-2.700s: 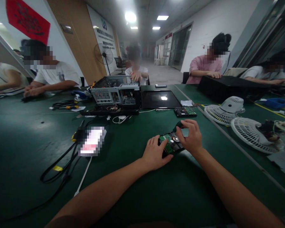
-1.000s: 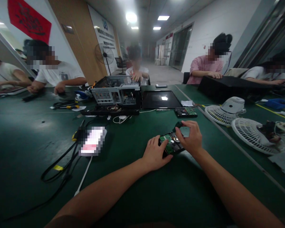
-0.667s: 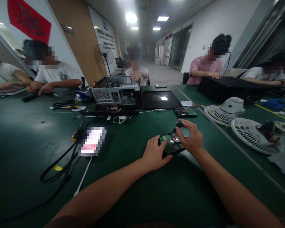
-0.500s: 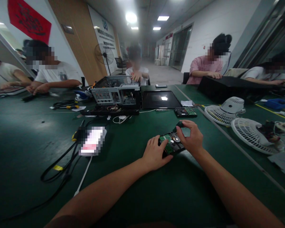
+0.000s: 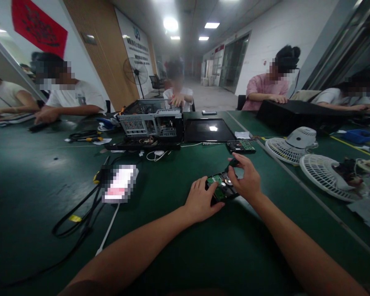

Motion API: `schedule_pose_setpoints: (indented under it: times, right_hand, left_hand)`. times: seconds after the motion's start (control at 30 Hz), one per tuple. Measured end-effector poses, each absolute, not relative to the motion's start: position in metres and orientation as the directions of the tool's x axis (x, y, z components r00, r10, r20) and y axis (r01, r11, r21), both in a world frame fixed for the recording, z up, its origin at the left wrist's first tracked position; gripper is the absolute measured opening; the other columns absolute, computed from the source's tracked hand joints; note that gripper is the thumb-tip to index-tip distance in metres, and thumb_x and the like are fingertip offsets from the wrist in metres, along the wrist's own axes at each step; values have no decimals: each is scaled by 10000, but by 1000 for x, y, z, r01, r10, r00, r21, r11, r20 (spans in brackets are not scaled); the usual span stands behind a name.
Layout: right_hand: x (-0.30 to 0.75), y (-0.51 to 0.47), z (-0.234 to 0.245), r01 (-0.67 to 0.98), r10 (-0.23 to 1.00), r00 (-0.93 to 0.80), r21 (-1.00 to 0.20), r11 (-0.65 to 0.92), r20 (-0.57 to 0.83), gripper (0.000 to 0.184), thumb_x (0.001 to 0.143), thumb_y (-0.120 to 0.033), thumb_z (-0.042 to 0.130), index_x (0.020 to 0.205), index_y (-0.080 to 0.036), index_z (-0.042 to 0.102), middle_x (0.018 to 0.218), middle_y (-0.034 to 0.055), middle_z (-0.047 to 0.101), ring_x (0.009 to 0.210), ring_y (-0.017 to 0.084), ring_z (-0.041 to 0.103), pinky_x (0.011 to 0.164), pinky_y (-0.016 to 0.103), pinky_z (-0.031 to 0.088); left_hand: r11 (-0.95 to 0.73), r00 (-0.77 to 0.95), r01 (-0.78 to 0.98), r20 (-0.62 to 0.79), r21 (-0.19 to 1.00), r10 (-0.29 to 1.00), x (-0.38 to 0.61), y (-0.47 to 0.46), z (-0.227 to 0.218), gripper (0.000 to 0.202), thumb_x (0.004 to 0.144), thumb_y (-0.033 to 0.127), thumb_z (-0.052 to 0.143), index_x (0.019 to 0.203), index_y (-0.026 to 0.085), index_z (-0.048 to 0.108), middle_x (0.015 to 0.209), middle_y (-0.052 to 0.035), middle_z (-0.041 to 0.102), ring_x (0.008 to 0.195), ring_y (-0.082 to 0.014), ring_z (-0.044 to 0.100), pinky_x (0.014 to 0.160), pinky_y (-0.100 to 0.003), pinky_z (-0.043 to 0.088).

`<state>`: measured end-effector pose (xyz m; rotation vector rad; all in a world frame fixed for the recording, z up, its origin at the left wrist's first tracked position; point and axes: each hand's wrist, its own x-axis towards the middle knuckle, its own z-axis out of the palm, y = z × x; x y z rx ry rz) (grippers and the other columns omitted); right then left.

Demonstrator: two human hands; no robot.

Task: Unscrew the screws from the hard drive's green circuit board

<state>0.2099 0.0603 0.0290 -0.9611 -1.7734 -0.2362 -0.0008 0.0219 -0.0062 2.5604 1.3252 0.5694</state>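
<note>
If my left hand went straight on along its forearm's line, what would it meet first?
The hard drive that your left hand touches, most likely; beyond it, your right hand, pinching a dark handle, though depth is hard to judge.

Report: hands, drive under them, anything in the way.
Left hand holding hard drive on table. Right hand pinching dark tool over drive, hiding part of it. Second drive beyond, touching neither hand.

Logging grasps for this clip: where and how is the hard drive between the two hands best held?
Likely the left end of the hard drive, gripped from the left across its opposite edges: it is a flat, straight-sided block on the table, and the right hand, pinching a small dark tool, is at its right end.
</note>
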Motion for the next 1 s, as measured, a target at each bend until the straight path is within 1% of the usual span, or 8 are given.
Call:
schedule_pose_setpoints:
  times: [0.2,0.33,0.43,0.57,0.77,0.83,0.9,1.0]
  right_hand:
    - [209,59,27,709,535,-75,-332,622,842,485,895,-294,707,1329,-223,501,1236,124,669,991,233,733,868,425,630]
    - [209,56,29,716,557,-109,-324,618,823,468,932,-257,642,1373,-213,492,1250,130,674,977,221,736,906,417,611]
    - [209,56,29,730,557,-92,-324,602,826,474,926,-249,652,1371,-211,494,1221,116,691,913,200,740,858,385,618]
    - [211,57,28,769,566,-76,-313,557,821,442,907,-310,697,1305,-208,537,1146,101,695,848,189,720,798,362,613]
    - [215,58,27,768,615,-111,-325,552,781,455,890,-407,721,1266,-217,549,1118,94,667,869,201,691,829,382,593]
    - [214,58,25,769,634,-105,-342,540,766,468,898,-419,711,1283,-219,538,1122,90,668,847,195,689,831,381,592]
    - [213,58,24,774,635,-85,-350,527,768,478,907,-425,699,1302,-220,526,1139,90,668,821,187,688,824,376,591]
    - [213,56,25,782,583,-73,-317,537,809,475,905,-410,702,1303,-222,523,1141,88,668,820,185,681,816,367,588]
  left_hand:
    - [-569,520,742,232,355,822,-1,22,-6,751,846,646,662,1470,284,451,1535,-139,353,1408,-395,358,1139,-576,339]
    - [-575,528,736,229,357,818,-1,23,-5,728,853,632,659,1460,280,468,1530,-146,355,1402,-392,366,1134,-566,349]
    - [-574,527,738,228,354,819,-1,25,-5,718,846,614,670,1453,279,482,1526,-145,353,1398,-389,371,1132,-565,355]
    - [-573,513,746,256,339,820,-2,28,-3,691,819,545,709,1425,271,519,1556,-148,307,1441,-402,304,1151,-560,335]
    - [-588,526,751,268,300,807,-7,34,3,686,800,451,731,1426,273,515,1605,-126,253,1483,-404,220,1180,-574,291]
    - [-583,523,753,261,305,811,-8,36,3,672,816,483,722,1423,279,517,1608,-120,257,1486,-406,213,1178,-585,290]
    - [-576,516,754,257,315,817,-8,38,2,676,833,586,699,1410,276,533,1603,-127,266,1484,-412,215,1174,-595,292]
    - [-567,513,757,242,324,824,-8,41,1,734,829,718,652,1399,267,549,1590,-140,284,1478,-413,228,1167,-602,302]
